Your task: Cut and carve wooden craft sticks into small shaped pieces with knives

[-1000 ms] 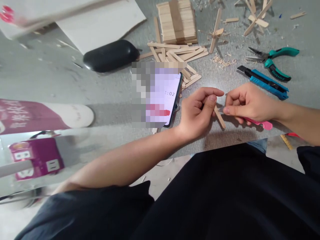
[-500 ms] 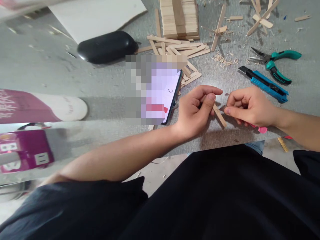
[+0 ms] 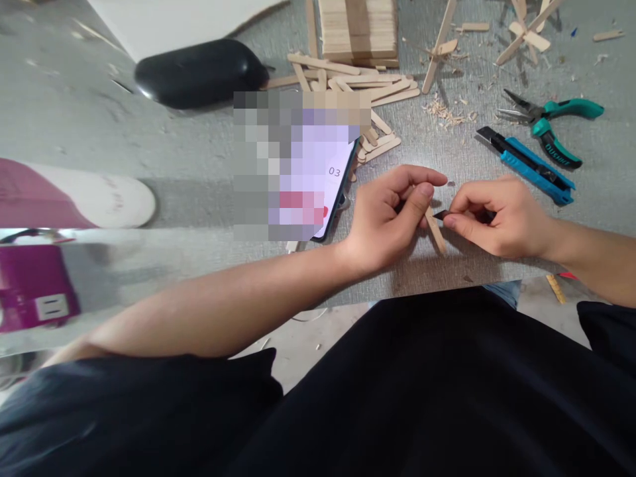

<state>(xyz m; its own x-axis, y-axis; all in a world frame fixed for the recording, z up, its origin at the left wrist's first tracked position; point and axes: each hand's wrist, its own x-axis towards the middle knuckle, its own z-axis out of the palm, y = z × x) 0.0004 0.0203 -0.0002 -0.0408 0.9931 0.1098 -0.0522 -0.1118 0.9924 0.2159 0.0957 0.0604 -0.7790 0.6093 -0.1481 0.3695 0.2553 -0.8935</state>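
Note:
Pinched between the thumb and fingers of my left hand (image 3: 390, 209) is a wooden craft stick (image 3: 437, 233), its lower end slanting down towards the table edge. My right hand (image 3: 497, 215) is closed around a small knife (image 3: 440, 214). Only the knife's dark pointed blade shows, beside the stick; whether it touches the wood I cannot tell. My right fingers hide the handle. Beyond my hands lie wood shavings (image 3: 442, 112) and a blue utility knife (image 3: 534, 165).
Pliers (image 3: 536, 119) with green handles lie at the right. A phone (image 3: 311, 179), partly pixelated, is left of my hands. Loose craft sticks (image 3: 382, 89), a banded stack of sticks (image 3: 360, 33) and crossed-stick pieces (image 3: 529, 33) are farther back. A black case (image 3: 199, 73) lies left.
My right hand has turned slightly, and the knife's blade is angled closer to the stick. The pink handle part seen below that hand is now hidden. The view has shifted a little.

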